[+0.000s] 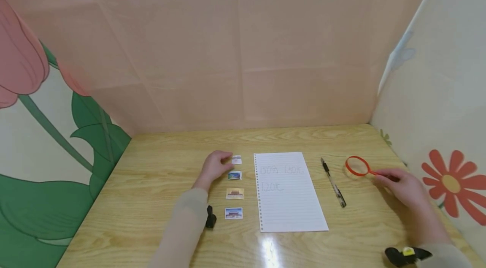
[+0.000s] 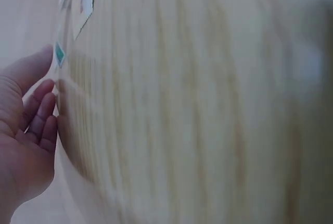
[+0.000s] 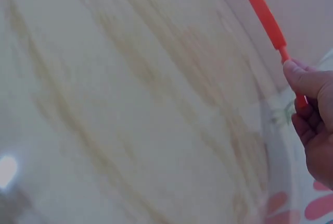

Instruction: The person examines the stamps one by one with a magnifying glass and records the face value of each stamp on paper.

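Note:
My left hand (image 1: 215,165) rests at the far end of a column of stamps, its thumb and index fingertips right at the left side of the farthest, pale stamp (image 1: 236,160). Nearer lie a blue-green stamp (image 1: 235,175), a yellow stamp (image 1: 235,193) and a blue stamp showing a building (image 1: 233,213). In the left wrist view, the fingers of that hand (image 2: 26,114) are loosely bent. On the right, my right hand (image 1: 402,185) pinches the handle of a red-rimmed magnifying glass (image 1: 367,167). Its red rim (image 3: 266,18) appears edge-on in the right wrist view.
A lined sheet of paper (image 1: 290,209) with faint handwriting in two rows lies right of the stamps. Between paper and magnifying glass is a black-and-clear pen (image 1: 334,183). The wooden table (image 1: 152,175) meets a pinkish back wall covering (image 1: 190,48) and flower-printed side panels (image 1: 448,112).

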Demonstrator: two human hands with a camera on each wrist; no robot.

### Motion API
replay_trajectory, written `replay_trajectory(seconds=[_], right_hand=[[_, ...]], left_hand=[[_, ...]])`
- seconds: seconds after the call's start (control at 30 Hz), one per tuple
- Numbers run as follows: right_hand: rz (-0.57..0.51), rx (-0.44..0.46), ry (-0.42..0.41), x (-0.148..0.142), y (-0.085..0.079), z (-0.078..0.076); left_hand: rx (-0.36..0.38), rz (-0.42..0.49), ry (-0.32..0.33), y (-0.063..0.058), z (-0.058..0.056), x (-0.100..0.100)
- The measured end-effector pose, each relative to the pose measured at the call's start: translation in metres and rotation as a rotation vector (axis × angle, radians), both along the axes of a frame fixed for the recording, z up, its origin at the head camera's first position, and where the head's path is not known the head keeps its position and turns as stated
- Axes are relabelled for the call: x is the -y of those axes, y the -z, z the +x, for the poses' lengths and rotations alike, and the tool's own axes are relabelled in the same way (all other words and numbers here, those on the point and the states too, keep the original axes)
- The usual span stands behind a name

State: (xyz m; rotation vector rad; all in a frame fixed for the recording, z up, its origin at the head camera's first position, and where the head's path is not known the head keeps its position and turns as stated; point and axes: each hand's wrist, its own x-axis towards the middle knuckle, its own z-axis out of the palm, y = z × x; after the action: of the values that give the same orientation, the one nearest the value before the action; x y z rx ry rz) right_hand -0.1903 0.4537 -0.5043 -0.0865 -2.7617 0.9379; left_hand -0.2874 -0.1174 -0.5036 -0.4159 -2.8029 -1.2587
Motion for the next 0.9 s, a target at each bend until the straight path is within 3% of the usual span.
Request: replay_trajectory(seconds=[0.13, 0.43, 0.9], right_hand=[[-0.064, -0.07, -0.075, 0.022, -0.012, -0.006], [-0.067, -0.18, -0.223, 0.08, -0.03, -0.024], [-0.138, -0.108, -0.383, 0.179, -0.026, -0.051]], left_hand=[[0.007, 0.002, -0.01, 0.001, -0.001, -0.001], [0.019, -0.03, -0.029, 0.003, -0.005, -0.003], [0.028, -0.054, -0.062, 0.001, -0.004, -0.006]])
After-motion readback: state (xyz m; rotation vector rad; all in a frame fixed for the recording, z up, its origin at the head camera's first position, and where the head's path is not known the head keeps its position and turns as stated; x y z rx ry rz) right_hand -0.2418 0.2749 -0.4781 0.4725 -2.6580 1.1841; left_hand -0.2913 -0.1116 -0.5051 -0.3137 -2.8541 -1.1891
